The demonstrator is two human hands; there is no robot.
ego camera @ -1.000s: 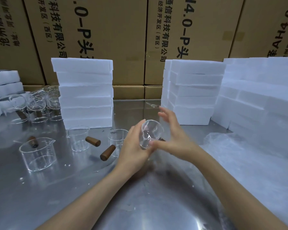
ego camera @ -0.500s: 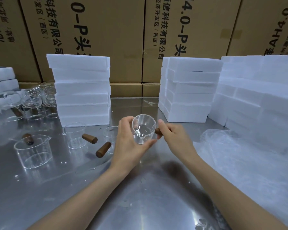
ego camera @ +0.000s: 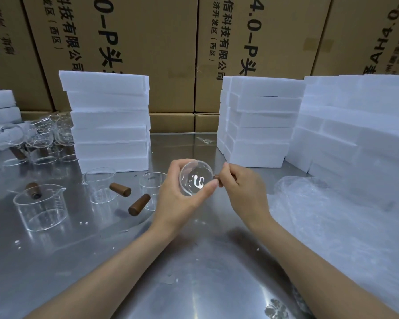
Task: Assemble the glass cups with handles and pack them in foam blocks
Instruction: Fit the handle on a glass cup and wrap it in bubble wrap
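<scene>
You are cradling the glass cup (ego camera: 196, 178) in your left hand (ego camera: 179, 199) above the steel table (ego camera: 194, 284), mouth tipped toward you, apparently to steady it, while your right hand (ego camera: 242, 189) is pinching the wooden handle (ego camera: 217, 178) at its side, seemingly seating it.

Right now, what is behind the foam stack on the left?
Behind the foam stack stand printed cardboard boxes, with a low box showing at its right. The stack hides the tabletop and anything resting directly behind it.
</scene>
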